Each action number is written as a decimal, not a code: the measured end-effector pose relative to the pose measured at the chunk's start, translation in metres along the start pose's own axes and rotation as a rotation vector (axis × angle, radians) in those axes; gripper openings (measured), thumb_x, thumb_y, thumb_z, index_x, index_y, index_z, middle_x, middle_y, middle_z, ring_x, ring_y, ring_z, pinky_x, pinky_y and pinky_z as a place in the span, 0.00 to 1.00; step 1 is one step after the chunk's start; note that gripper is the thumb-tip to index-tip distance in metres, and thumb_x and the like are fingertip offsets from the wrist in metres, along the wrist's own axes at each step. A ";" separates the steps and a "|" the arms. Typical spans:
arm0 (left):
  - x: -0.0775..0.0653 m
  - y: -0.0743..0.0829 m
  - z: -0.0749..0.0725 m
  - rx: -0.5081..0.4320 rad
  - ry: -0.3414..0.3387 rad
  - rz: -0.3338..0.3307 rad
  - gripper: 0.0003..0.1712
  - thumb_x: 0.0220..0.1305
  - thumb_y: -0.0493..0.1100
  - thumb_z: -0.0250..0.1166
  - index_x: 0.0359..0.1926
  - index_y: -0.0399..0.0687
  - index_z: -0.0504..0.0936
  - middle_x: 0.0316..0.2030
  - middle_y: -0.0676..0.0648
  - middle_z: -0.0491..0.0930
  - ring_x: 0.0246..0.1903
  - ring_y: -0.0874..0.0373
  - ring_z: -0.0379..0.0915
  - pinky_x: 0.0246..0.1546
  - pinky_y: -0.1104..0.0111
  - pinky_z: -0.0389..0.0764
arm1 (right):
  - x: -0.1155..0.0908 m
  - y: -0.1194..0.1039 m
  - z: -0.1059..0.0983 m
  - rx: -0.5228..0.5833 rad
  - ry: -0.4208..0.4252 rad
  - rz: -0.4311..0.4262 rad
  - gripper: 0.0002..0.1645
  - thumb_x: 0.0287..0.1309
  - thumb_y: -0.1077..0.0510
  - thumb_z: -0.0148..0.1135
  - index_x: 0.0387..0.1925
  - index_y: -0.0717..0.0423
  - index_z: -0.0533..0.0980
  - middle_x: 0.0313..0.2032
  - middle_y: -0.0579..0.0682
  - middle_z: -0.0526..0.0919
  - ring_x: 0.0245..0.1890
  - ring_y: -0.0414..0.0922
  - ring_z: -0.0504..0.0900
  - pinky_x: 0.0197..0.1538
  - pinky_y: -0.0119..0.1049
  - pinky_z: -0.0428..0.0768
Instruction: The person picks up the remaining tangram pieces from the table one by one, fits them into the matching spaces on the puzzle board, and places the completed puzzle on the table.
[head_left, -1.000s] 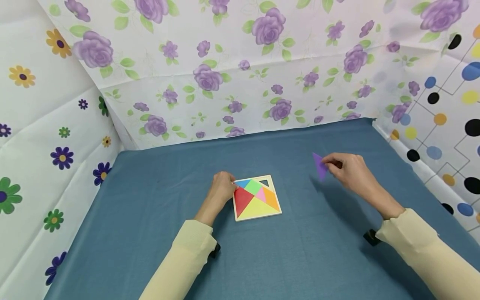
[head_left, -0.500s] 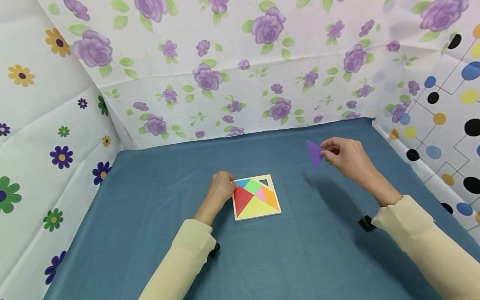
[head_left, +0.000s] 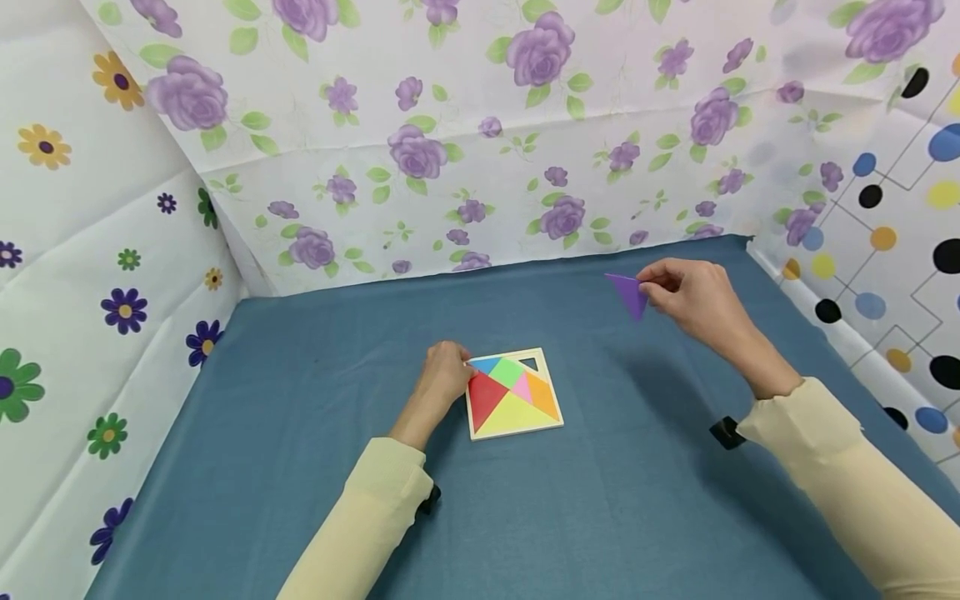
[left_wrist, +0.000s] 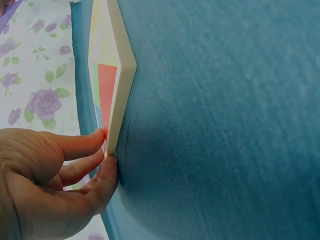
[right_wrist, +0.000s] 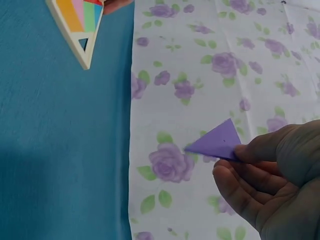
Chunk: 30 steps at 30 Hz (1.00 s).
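Observation:
A square wooden tangram board [head_left: 537,355] lies on the table, holding red [head_left: 486,402], yellow [head_left: 517,417], green [head_left: 507,372], pink [head_left: 521,388], orange [head_left: 542,397] and blue [head_left: 483,365] pieces. At its far right corner, bare wood surrounds a small dark triangular opening. My left hand [head_left: 444,373] pinches the board's far left corner, thumb on top and fingers at the edge in the left wrist view. Between thumb and fingers, my right hand [head_left: 693,300] holds a purple triangle piece [right_wrist: 218,140] above the table, right of the board and farther back.
Blue cloth [head_left: 337,367] covers the table. A flowered sheet [head_left: 450,125] hangs behind it. Patterned sheets also stand on the left [head_left: 67,233] and right [head_left: 900,283]. A black wrist device [head_left: 727,433] shows under the right cuff.
My right hand has risen and moved slightly left and away with the purple triangle, which has turned so one edge lies nearly level. The left hand and board have stayed put.

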<state>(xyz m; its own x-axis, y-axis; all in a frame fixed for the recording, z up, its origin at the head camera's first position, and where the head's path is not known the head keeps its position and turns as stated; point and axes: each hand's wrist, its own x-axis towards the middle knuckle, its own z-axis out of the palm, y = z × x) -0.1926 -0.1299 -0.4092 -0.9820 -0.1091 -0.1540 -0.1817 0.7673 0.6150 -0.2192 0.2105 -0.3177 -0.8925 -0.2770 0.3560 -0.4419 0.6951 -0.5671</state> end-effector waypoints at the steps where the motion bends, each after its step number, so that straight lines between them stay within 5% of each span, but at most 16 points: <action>1: 0.000 0.000 0.000 -0.002 0.000 -0.002 0.17 0.71 0.34 0.67 0.58 0.32 0.84 0.58 0.35 0.79 0.57 0.42 0.76 0.50 0.56 0.84 | 0.001 -0.001 0.001 0.001 0.001 -0.002 0.08 0.71 0.63 0.64 0.47 0.61 0.85 0.35 0.57 0.88 0.31 0.49 0.84 0.30 0.30 0.77; 30: 0.000 0.000 0.000 -0.027 -0.001 0.003 0.17 0.71 0.34 0.67 0.58 0.33 0.84 0.58 0.35 0.80 0.55 0.42 0.78 0.48 0.57 0.84 | 0.014 -0.017 0.021 0.049 -0.029 -0.028 0.09 0.72 0.64 0.62 0.48 0.63 0.85 0.37 0.58 0.88 0.33 0.50 0.85 0.31 0.31 0.75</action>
<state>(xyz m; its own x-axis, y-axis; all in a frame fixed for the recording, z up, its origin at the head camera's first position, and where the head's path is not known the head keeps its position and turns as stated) -0.1925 -0.1298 -0.4088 -0.9825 -0.1065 -0.1529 -0.1803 0.7503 0.6360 -0.2256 0.1805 -0.3188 -0.8818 -0.3149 0.3511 -0.4697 0.6536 -0.5935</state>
